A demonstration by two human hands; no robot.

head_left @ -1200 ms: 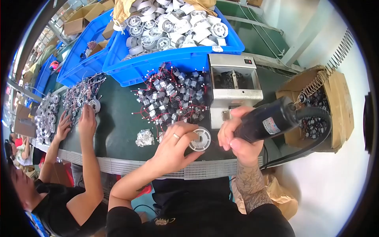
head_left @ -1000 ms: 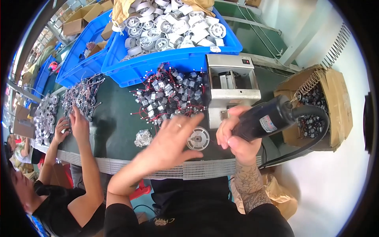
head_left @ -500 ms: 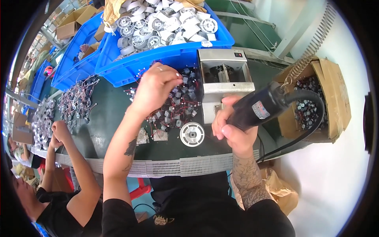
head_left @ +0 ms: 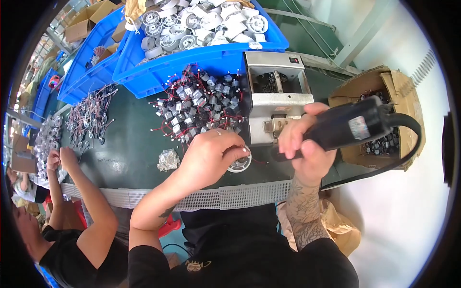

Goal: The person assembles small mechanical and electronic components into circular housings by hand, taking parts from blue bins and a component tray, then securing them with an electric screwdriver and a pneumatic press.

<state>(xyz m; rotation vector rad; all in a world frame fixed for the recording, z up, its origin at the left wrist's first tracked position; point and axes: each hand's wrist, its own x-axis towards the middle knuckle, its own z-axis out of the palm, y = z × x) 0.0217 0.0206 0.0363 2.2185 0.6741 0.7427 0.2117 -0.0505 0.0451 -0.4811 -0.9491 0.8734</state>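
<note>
My left hand is closed in a pinch over a white round wheel-like housing near the bench's front edge. A red wire sticks out beside the fingertips. It looks like that of a small wired motor, whose body the fingers hide. My right hand is wrapped round a black electric screwdriver, held tilted with its tip end toward the housing, to the right of it and apart from it. Behind my left hand lies a pile of small grey motors with red wires.
A metal screw feeder stands right of the motors. Behind is a blue bin of white wheels. A cardboard box stands at right, a crumpled silvery piece at left. Farther left, a co-worker's hands work near wired parts.
My left hand has come from the motor pile toward me, down to the white housing, where a red wire now shows. My right hand has moved rightward with the screwdriver, now tilted nearer level.
</note>
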